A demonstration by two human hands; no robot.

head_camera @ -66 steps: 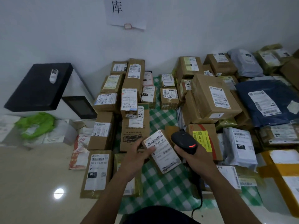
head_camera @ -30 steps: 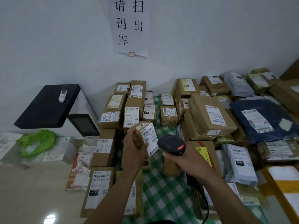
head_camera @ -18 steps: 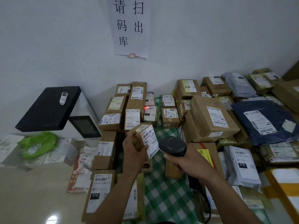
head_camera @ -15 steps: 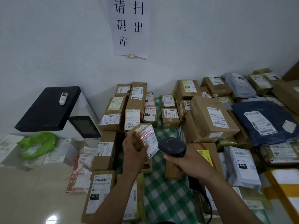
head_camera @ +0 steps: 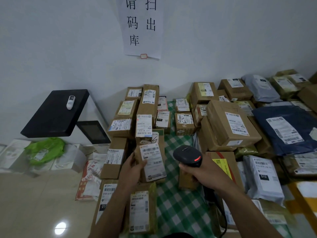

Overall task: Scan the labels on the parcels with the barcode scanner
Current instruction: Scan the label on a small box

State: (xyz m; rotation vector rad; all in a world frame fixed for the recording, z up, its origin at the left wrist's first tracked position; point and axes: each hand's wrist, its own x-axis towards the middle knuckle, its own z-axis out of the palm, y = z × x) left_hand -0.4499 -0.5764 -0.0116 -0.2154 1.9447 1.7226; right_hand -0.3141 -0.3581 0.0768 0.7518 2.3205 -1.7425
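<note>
The likeliest failure here is a missed or wrong read. The small brown parcel point(head_camera: 153, 179) shows blurred in the head view, so it is probably not steady, and its white label point(head_camera: 151, 162) is tilted rather than square to the barcode scanner point(head_camera: 187, 155). No red scan line shows on the label. Other labelled cartons stand close behind it, among them the tall stacked carton point(head_camera: 144, 125), so a beam that strays past the held parcel could pick up a neighbour's code instead. The thumb lies on the label's left edge and could cover part of the print if it creeps inward. The one-sided hold also leaves the parcel free to twist or drop onto the green checked cloth point(head_camera: 176, 208) below. The scanner's cable point(head_camera: 223, 222) trails down past the right forearm, near the parcels there, and might snag if the arm swings wide. As for the grip, the left hand point(head_camera: 132, 170) is closed round the parcel's left side, thumb on the front and fingers behind, holding it raised, label towards the camera, just left of the scanner and not touching it. The right hand point(head_camera: 205, 171) is wrapped round the scanner's handle, with the head and its red light showing above the knuckles.
</note>
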